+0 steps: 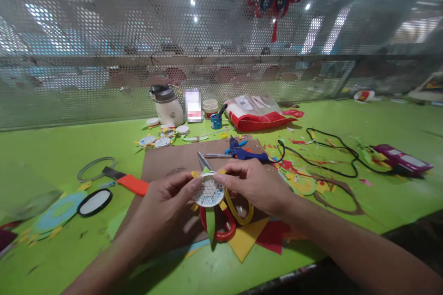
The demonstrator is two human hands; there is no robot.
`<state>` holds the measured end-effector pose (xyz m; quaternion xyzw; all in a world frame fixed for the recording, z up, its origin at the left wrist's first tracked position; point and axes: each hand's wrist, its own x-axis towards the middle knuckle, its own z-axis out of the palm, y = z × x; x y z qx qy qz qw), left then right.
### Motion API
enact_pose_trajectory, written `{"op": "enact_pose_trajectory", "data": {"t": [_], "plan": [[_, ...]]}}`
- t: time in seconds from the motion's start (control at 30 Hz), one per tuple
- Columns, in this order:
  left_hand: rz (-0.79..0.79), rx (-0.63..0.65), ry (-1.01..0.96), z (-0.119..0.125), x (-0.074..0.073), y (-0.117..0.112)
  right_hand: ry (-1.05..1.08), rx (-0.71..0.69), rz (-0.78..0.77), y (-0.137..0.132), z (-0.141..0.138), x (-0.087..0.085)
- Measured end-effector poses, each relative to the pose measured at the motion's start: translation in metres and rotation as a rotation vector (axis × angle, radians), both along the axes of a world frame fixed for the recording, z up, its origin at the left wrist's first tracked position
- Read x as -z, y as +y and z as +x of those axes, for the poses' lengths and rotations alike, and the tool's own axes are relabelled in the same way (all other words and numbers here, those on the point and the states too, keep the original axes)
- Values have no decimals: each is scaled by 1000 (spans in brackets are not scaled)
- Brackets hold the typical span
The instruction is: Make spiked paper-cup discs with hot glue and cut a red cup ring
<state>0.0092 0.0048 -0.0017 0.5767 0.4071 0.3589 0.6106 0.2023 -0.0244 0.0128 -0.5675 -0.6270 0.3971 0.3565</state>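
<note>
A small round paper turtle (211, 191) is held up between both hands. Its disc is white with a drawn shell pattern and blue specks, with yellow flippers and green pieces at top and bottom. My left hand (166, 200) pinches its upper left edge, and my right hand (260, 189) pinches the upper right edge. Scissors with a red handle (225, 236) and a yellow handle (246, 214) lie underneath, partly hidden by the turtle and my right hand. A brown cardboard sheet (161, 168) lies below the hands.
A blue glue gun (249, 154) rests behind my right hand, its black cord (323, 166) running right. Paper scraps (300, 180) lie to the right. At left are a black-rimmed magnifying glass (95, 202) and a larger paper turtle (57, 212). A jug (169, 109) stands behind.
</note>
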Motion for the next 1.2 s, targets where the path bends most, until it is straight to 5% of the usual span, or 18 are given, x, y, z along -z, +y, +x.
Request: {"op": "enact_pose_trajectory", "data": {"t": [0.3, 0.5, 0.6, 0.8, 1.2], "plan": [[113, -22, 108, -2, 0, 2, 50, -15, 87, 0, -1, 4], [-65, 4, 9, -3, 8, 7, 196, -30, -54, 4, -2, 7], [-188, 69, -133, -1, 11, 7, 333, -22, -123, 11, -2, 20], [-294, 47, -93, 0, 14, 7, 502, -75, -114, 28, 3, 47], [-197, 135, 64, 6, 19, 2, 486, -101, -187, 30, 3, 38]]}}
